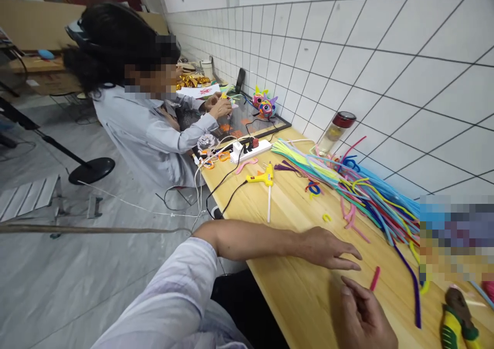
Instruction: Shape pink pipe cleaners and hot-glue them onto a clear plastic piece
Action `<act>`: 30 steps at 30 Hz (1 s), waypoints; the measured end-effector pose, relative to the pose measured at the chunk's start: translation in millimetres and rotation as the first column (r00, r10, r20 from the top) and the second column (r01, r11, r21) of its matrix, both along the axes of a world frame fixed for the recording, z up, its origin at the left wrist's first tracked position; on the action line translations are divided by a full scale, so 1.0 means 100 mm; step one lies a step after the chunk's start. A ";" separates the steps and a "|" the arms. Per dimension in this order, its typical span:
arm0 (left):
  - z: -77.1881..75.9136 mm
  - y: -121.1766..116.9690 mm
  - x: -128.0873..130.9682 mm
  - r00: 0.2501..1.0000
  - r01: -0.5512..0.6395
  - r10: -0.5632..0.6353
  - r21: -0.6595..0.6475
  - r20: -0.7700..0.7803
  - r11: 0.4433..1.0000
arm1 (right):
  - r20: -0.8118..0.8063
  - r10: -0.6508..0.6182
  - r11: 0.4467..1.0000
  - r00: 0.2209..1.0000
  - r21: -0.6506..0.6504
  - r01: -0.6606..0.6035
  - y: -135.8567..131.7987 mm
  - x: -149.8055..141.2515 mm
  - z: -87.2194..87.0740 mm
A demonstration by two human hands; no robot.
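My left hand stretches over the wooden table, its fingers extended and nothing in them. Just below it is my right hand, loosely curled, with a gap between thumb and forefinger. A short red fuzzy stick, like a piece of pipe cleaner, shows right beside the right forefinger; its lower end is hidden, and I cannot tell if the hand touches it. A purple pipe cleaner lies to the right. Beyond the hands spreads a bundle of coloured pipe cleaners. A small yellow curl rests above my left hand.
A yellow glue gun with its cord lies near a white power strip. Green-and-yellow-handled pliers are at the lower right. A lidded glass bottle stands by the tiled wall. At the far end a co-worker handles a small craft piece.
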State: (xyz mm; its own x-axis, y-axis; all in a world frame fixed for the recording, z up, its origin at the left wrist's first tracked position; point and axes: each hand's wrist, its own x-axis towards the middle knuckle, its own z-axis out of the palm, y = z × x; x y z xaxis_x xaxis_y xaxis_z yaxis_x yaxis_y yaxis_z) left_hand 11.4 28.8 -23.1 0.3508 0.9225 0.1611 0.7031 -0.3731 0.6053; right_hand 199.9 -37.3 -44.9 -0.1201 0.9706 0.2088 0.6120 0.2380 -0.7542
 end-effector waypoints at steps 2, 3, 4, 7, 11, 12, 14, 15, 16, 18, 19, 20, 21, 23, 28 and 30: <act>-0.02 0.01 0.00 1.000 -0.001 0.001 -0.002 0.011 1.000 | 0.010 0.036 0.999 0.999 0.021 -0.036 0.02 0.01 -0.01; -0.03 0.01 0.00 1.000 -0.001 0.001 -0.002 0.017 1.000 | 0.015 0.051 0.998 0.999 0.031 -0.051 0.04 0.03 -0.03; -0.04 0.01 0.01 1.000 -0.001 0.001 -0.002 0.021 1.000 | 0.022 0.066 0.997 0.998 0.036 -0.067 0.06 0.04 -0.05; -0.05 0.01 0.01 1.000 0.010 -0.009 -0.006 0.023 1.000 | 0.058 0.066 0.996 0.996 0.054 -0.070 0.13 0.08 -0.10; -0.02 0.01 0.03 1.000 0.026 -0.026 -0.015 0.010 1.000 | 0.082 0.029 0.998 0.996 0.053 -0.034 0.16 0.06 -0.06; -0.02 0.01 0.04 0.999 0.037 -0.037 -0.021 0.004 0.999 | 0.078 0.038 0.998 0.996 0.042 -0.041 0.16 0.04 -0.03; -0.02 0.02 0.04 0.998 0.068 -0.068 -0.046 -0.002 0.997 | 0.062 0.049 0.998 0.997 0.026 -0.051 0.16 0.02 0.01; -0.02 0.03 0.05 0.996 0.084 -0.084 -0.063 0.000 0.994 | 0.051 0.045 0.999 0.998 0.025 -0.046 0.16 0.01 0.02; -0.03 0.03 0.04 0.995 0.095 -0.095 -0.080 0.005 0.992 | 0.042 0.037 0.999 0.998 0.027 -0.038 0.17 0.00 0.02; -0.05 0.04 0.04 0.994 0.110 -0.107 -0.106 0.030 0.988 | 0.028 0.015 0.999 0.999 0.037 -0.016 0.18 -0.01 0.00; -0.06 0.03 0.04 0.993 0.109 -0.105 -0.112 0.047 0.988 | 0.021 0.005 0.999 1.000 0.048 -0.006 0.18 -0.01 -0.01; -0.06 0.02 0.04 0.993 0.105 -0.099 -0.110 0.065 0.988 | 0.012 0.001 0.998 1.000 0.061 -0.002 0.18 -0.02 -0.02; -0.06 0.00 0.04 0.993 0.092 -0.084 -0.105 0.082 0.990 | 0.005 0.002 0.997 1.000 0.075 -0.003 0.17 -0.03 -0.02; -0.06 -0.05 0.05 0.995 0.045 -0.037 -0.088 0.095 0.995 | -0.017 0.027 0.994 1.000 0.107 -0.025 0.13 -0.05 0.00; -0.14 -0.09 0.06 0.993 0.028 -0.021 -0.065 0.114 0.997 | -0.001 0.072 0.990 0.997 0.121 -0.072 0.07 -0.10 0.05; -0.16 -0.08 0.08 0.992 0.050 -0.044 -0.047 0.122 0.998 | 0.006 0.083 0.987 0.997 0.137 -0.083 0.06 -0.09 0.06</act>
